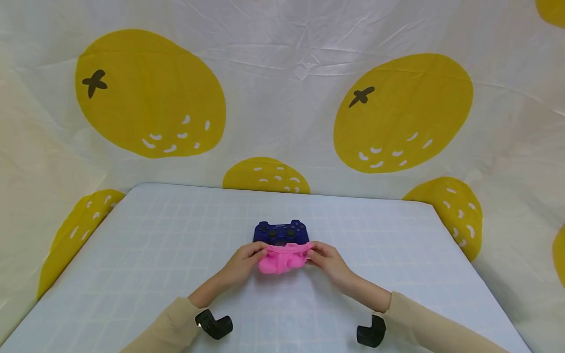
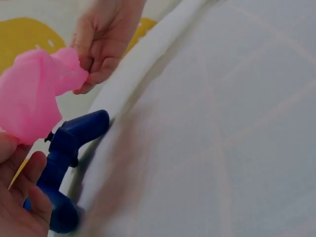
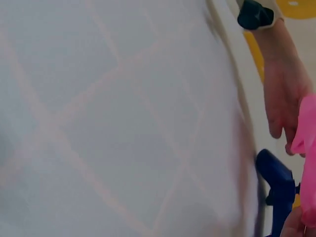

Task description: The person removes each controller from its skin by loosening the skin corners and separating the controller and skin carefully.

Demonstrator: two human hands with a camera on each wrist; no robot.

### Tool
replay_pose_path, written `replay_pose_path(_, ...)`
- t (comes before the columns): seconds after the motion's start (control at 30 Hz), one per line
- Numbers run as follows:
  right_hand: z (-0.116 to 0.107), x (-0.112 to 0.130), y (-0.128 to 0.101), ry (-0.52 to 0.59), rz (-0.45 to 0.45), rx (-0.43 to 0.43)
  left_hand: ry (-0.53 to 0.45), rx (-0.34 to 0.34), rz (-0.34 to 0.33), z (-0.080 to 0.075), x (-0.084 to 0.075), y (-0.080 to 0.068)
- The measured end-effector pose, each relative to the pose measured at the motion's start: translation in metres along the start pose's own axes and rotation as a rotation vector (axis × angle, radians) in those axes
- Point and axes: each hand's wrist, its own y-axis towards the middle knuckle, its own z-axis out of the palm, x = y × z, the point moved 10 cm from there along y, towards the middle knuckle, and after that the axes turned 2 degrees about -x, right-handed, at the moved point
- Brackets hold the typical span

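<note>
Both hands hold a pink soft, stretchy cover (image 1: pixel 282 260) by its two ends, its rim pulled taut between them. The left hand (image 1: pixel 242 262) pinches the left end between thumb and fingers. At the opposite end, the right hand (image 1: pixel 328 262) pinches the rim. Just beyond the cover, a dark blue game controller (image 1: pixel 281 232) lies on the table with its sticks and buttons facing up. Its near part is hidden behind the pink cover. In the left wrist view, the controller (image 2: pixel 64 153) shows side-on below the cover (image 2: pixel 37 94), which looks thin and folded.
A table with a pale checked cloth (image 1: pixel 176 230) spreads around the hands. Behind it hangs a white curtain (image 1: pixel 273 98) printed with large yellow fruit. Black wrist cameras (image 1: pixel 214 324) are strapped at both sleeves.
</note>
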Motion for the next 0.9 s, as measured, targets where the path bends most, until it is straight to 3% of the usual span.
replay_pose_path(0.17,0.005,-0.003,0.001,0.125,-0.033,0.083,-0.103,0.051,0.005,-0.001,-0.001,0.001)
replay_pose_path(0.33,0.011,-0.004,0.002,0.212,-0.081,0.225,-0.159,0.108,0.048,0.001,-0.007,0.000)
replay_pose_path(0.6,0.016,-0.002,0.002,0.227,-0.120,0.433,-0.261,0.218,0.076,0.009,-0.010,-0.002)
replay_pose_path(0.77,0.020,0.000,-0.001,0.244,-0.131,0.562,-0.333,0.311,0.162,0.015,-0.021,-0.006)
replay_pose_path(0.83,0.019,0.000,-0.002,0.211,-0.127,0.579,-0.342,0.336,0.190,0.017,-0.024,-0.007)
replay_pose_path(0.9,0.018,0.000,-0.001,0.130,-0.137,0.556,-0.291,0.311,0.214,0.015,-0.025,-0.007)
